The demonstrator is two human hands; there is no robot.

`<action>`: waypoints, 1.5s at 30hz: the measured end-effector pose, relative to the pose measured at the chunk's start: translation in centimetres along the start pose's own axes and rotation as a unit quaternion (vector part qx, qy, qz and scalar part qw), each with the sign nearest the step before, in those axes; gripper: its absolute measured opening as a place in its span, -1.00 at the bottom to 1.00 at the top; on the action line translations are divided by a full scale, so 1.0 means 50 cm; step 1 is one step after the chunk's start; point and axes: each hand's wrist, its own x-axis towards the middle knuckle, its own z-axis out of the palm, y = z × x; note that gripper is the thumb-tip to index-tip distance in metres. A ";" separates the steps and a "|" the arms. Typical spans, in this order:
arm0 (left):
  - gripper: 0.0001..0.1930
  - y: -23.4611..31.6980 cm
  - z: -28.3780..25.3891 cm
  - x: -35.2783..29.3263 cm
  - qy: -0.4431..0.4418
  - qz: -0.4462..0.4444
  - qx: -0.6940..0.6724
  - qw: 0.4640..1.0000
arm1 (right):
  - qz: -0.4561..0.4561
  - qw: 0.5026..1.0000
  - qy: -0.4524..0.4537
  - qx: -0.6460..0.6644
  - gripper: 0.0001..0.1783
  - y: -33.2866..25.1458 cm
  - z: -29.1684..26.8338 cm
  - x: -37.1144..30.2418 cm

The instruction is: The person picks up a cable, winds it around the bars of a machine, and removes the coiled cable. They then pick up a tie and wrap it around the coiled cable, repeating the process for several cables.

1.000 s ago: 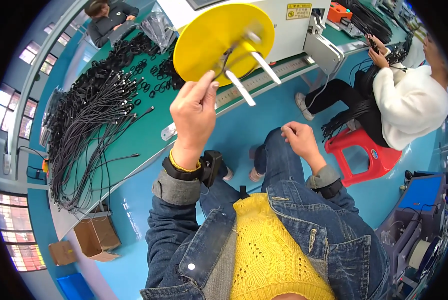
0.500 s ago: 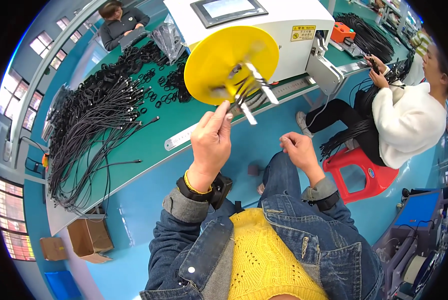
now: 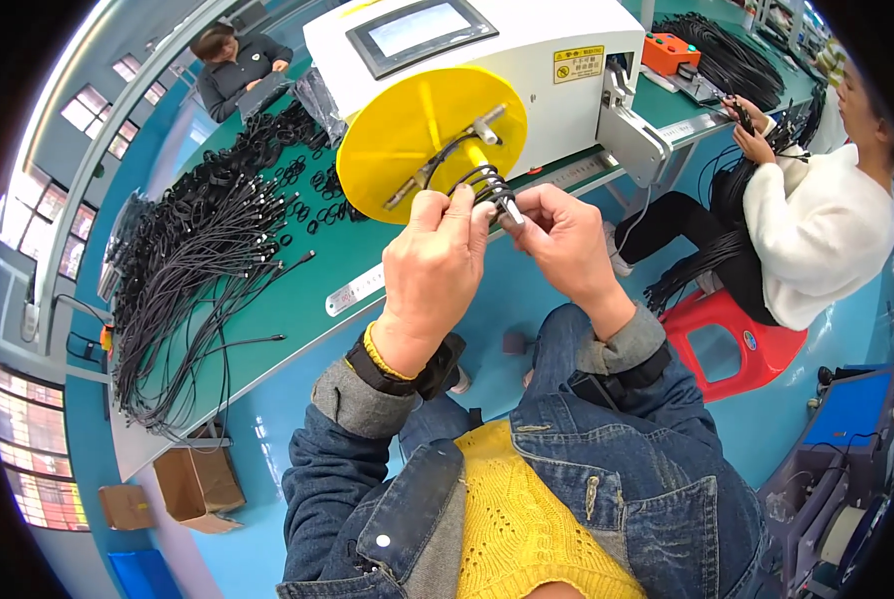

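Observation:
A black cable (image 3: 487,182) lies coiled round the prongs on the front of a yellow disc (image 3: 392,130). The disc is mounted on a white machine with a screen (image 3: 422,32). At the coil's left side my left hand (image 3: 432,265) is closed, its fingertips pinching the cable. My right hand (image 3: 575,245) is closed too, its thumb and fingers at the coil's right side beside a metal prong (image 3: 510,212). The fingers hide part of the coil, and I cannot make out exactly what the right fingertips grip.
Many black cables (image 3: 187,290) and small black rings (image 3: 292,180) cover the green table (image 3: 297,270) at left. A metal ruler (image 3: 355,292) runs along its front edge. At right a co-worker in a white top (image 3: 807,230) sits on a red stool (image 3: 742,349); another person (image 3: 242,75) sits far left.
The disc was blurred by spinning and now appears still. My right hand has come up and left to the coil, and my left hand has moved slightly right and up.

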 end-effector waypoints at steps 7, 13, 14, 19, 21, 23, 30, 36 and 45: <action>-0.49 0.022 -0.018 0.013 -0.116 -0.145 0.082 0.979 | 0.013 0.999 -0.044 0.013 -0.43 0.034 -0.015 0.033; -0.40 -0.039 -0.011 -0.003 -0.185 -0.092 -0.038 0.978 | -0.073 0.985 -0.105 0.119 -0.06 0.070 -0.012 0.081; -0.40 -0.038 -0.012 -0.005 -0.185 -0.092 -0.063 0.976 | -0.068 0.983 -0.120 0.118 -0.02 0.069 -0.014 0.082; -0.38 -0.042 -0.010 -0.004 -0.178 -0.098 -0.128 0.971 | -0.062 0.978 -0.173 0.101 0.02 0.060 -0.020 0.094; -0.42 -0.040 -0.006 -0.005 -0.162 -0.103 -0.147 0.970 | -0.064 0.976 -0.186 0.094 0.00 0.063 -0.020 0.097; -0.51 -0.038 -0.006 -0.001 -0.130 -0.105 -0.182 0.969 | -0.074 0.974 -0.203 0.063 -0.07 0.065 -0.025 0.100; -0.80 -0.039 -0.010 0.008 -0.181 -0.121 -0.210 0.953 | -0.131 0.987 -0.041 0.078 -0.37 0.086 0.038 0.032; -0.83 -0.033 -0.010 0.013 -0.181 -0.094 -0.183 0.962 | -0.203 0.969 0.090 -0.107 -0.59 0.037 0.059 0.014; -0.79 0.028 -0.038 -0.018 -0.228 -0.073 -0.103 0.965 | -0.157 0.972 0.108 -0.136 -0.68 0.017 0.042 -0.042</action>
